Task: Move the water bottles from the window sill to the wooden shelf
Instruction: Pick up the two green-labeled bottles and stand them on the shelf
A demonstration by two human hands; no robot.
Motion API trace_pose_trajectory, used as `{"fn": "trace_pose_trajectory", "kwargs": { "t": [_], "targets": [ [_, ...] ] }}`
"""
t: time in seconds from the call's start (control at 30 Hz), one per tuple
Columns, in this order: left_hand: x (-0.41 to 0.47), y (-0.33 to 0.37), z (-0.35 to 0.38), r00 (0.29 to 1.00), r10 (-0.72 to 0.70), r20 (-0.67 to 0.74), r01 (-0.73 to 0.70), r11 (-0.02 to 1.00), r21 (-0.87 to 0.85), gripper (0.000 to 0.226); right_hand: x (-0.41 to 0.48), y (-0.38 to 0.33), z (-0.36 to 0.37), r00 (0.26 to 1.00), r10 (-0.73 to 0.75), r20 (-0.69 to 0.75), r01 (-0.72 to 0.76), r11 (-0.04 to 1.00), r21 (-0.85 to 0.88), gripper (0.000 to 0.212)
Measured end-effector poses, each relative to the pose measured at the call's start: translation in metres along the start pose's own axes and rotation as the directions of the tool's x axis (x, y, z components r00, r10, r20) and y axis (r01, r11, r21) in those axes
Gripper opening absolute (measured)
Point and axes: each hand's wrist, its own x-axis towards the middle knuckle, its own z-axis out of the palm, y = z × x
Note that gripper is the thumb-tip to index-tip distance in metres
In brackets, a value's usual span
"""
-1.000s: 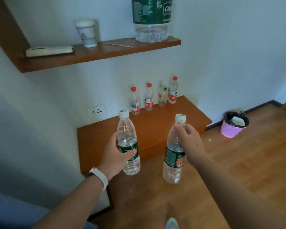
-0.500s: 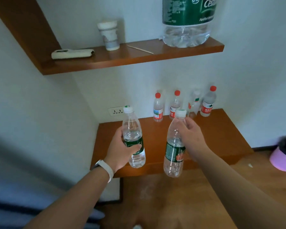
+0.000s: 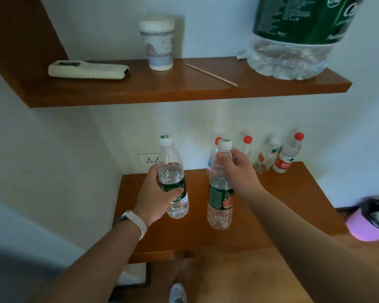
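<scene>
- Wooden surfaces fill the view now far more than they did a second ago: the lower wooden shelf (image 3: 282, 204) has drawn in under both hands, and the upper shelf (image 3: 184, 92) has swung overhead, so the person has closed in on the corner.
- The left hand (image 3: 155, 195) is wrapped around the middle of the left bottle (image 3: 173, 182), fingers closed over its green label; the bottle stands nearly upright, its base over the front-left part of the lower shelf, seemingly not yet set down.
- The right hand (image 3: 239, 173) grips the right bottle (image 3: 220, 189) at the shoulder, just under the white cap, thumb and fingers pinched around it. The bottle hangs below the hand, tilted slightly, and its base also appears clear of the wood.
- Half a second ago both bottles hung in front of the shelf's front edge; now they sit over the board itself. My reading is that carrying is nearly done and setting down comes next.
- Four red-capped bottles (image 3: 286, 156) line the wall at the back of the lower shelf, one partly hidden behind the right bottle. The space in front of them is free, so there is room to land both.
- Above, a large jug (image 3: 293, 40), a paper cup (image 3: 159, 44), a remote (image 3: 88, 71) and a thin stick (image 3: 210, 74) occupy the upper shelf; a pink bin (image 3: 363, 228) sits at the right edge.
</scene>
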Motion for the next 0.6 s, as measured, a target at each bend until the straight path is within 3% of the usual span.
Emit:
{"fn": "trace_pose_trajectory", "kwargs": {
  "t": [0.2, 0.47, 0.6],
  "targets": [
    [0.064, -0.024, -0.022, 0.998, 0.040, 0.042, -0.041, 0.999, 0.035, 0.075, 0.052, -0.007, 0.043, 0.998, -0.052, 0.022, 0.054, 0.996, -0.070, 0.022],
    [0.107, -0.055, -0.023, 0.997, 0.025, 0.073, -0.030, 0.998, 0.056, 0.079, 0.089, 0.008, 0.066, 1.000, -0.012, 0.013, 0.014, 0.993, -0.120, 0.025],
    [0.118, -0.067, -0.014, 0.998, 0.024, 0.060, -0.029, 0.996, 0.081, 0.070, 0.107, 0.022, 0.072, 0.998, -0.006, 0.055, 0.013, 0.991, -0.130, 0.025]
  ]
}}
